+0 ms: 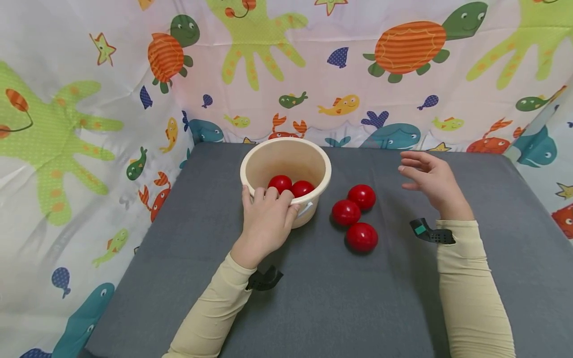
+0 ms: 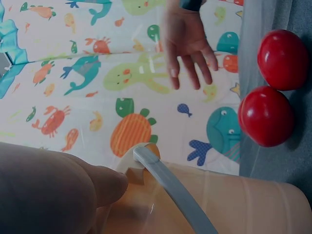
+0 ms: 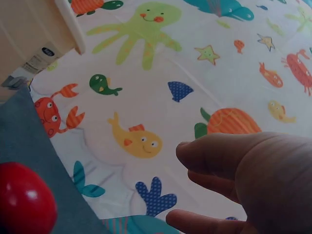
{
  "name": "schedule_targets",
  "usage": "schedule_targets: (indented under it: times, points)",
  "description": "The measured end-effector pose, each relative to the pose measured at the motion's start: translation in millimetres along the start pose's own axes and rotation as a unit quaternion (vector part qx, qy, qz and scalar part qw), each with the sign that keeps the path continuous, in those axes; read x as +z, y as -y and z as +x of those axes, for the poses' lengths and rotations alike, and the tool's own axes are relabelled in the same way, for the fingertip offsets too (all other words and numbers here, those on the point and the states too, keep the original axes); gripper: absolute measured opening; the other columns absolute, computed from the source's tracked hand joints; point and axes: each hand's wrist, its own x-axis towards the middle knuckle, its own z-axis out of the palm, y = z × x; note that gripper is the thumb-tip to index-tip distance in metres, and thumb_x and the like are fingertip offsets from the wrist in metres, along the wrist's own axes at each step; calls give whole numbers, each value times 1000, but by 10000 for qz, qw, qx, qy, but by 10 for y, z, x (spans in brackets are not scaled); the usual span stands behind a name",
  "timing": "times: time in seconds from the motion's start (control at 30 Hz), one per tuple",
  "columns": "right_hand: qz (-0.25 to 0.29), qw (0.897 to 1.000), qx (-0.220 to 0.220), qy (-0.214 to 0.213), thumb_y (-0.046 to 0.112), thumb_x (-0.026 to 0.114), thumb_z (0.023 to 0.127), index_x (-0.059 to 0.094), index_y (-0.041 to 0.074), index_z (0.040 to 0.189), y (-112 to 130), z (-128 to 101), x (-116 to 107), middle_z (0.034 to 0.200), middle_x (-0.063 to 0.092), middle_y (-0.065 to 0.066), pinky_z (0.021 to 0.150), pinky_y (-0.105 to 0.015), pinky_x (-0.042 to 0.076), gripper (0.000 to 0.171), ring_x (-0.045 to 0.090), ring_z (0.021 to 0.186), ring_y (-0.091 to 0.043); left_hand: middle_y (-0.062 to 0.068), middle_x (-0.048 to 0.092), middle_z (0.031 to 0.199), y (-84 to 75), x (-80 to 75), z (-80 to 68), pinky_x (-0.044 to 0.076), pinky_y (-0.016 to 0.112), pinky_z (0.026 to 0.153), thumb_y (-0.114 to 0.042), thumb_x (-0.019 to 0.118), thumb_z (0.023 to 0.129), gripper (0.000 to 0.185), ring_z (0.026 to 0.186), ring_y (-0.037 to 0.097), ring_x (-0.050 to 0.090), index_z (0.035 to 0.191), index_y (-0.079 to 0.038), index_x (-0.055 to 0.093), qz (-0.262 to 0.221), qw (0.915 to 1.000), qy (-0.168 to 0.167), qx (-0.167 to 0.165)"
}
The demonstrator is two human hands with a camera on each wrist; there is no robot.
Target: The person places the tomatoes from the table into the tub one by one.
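Observation:
A cream plastic bucket (image 1: 313,159) stands at the back of the grey table (image 1: 340,303) with two red balls (image 1: 280,182) inside. My left hand (image 1: 267,199) grips its near rim, fingers curled over the edge; in the left wrist view my thumb (image 2: 97,185) lies by the bucket's (image 2: 253,204) grey handle (image 2: 170,190). Three more red balls (image 1: 345,213) lie together on the table right of the bucket. My right hand (image 1: 409,174) hovers beyond them with relaxed fingers (image 3: 229,156) and holds nothing. One ball (image 3: 22,202) shows low in the right wrist view.
A curtain printed with sea animals (image 1: 403,74) hangs close round the back and both sides of the table. The table's left edge (image 1: 147,223) drops off beside the bucket. Bare grey cloth lies in front of my arms.

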Motion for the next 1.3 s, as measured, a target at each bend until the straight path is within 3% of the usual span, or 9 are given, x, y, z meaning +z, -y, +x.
schedule_targets:
  times: [0.13, 0.3, 0.53, 0.73, 0.87, 1.0, 1.3]
  points:
    - [78, 9999, 106, 78, 32, 58, 103, 42, 5, 153, -129, -5, 77, 136, 52, -5, 76, -17, 59, 59, 57, 99, 12, 14, 66, 110, 1, -5, 3, 18, 75, 116, -34, 65, 98, 24, 115, 38, 54, 112, -14, 67, 3, 10000, -3, 7]
    - [242, 9993, 174, 210, 33, 59, 103, 42, 5, 152, -241, -10, 171, 129, 53, 2, 76, -17, 59, 59, 59, 99, 11, 14, 67, 110, 6, -11, 3, 18, 76, 115, -34, 66, 97, 25, 115, 38, 55, 112, -14, 67, -6, 10000, -13, 22]
    - [285, 9988, 246, 321, 34, 57, 104, 41, 4, 152, -296, -21, 312, 147, 48, -22, 76, -18, 59, 60, 56, 103, 2, 14, 67, 110, 6, -15, 15, 18, 75, 116, -34, 65, 97, 26, 115, 37, 55, 113, -14, 67, 4, 10000, 4, 7]
    - [152, 9982, 345, 466, 36, 57, 104, 41, 6, 153, -309, -1, 386, 152, 46, -26, 77, -18, 59, 60, 54, 111, -9, 14, 66, 109, 3, -10, 18, 19, 75, 115, -34, 65, 98, 25, 114, 37, 54, 112, -14, 67, 13, 10000, -35, 32]
    - [150, 9973, 396, 601, 33, 56, 104, 40, 5, 154, -325, 16, 434, 154, 44, -27, 80, -21, 59, 59, 58, 122, -28, 14, 66, 110, 1, -3, 15, 19, 75, 115, -34, 65, 98, 25, 114, 37, 54, 112, -14, 67, 0, 10000, -38, 39]
    - [149, 9962, 429, 744, 30, 55, 104, 39, 5, 154, -343, 55, 504, 155, 42, -28, 82, -24, 60, 58, 52, 132, -46, 14, 67, 109, 8, 5, 13, 19, 75, 115, -34, 65, 98, 25, 114, 37, 54, 112, -14, 67, -6, 10000, -57, 31]
    - [117, 9951, 453, 866, 25, 58, 103, 42, 4, 153, -382, 101, 640, 155, 43, -28, 81, -25, 60, 57, 52, 128, -38, 14, 67, 111, 10, 5, 5, 19, 75, 116, -35, 66, 97, 26, 115, 37, 54, 113, -14, 67, -37, 10000, 0, -9]
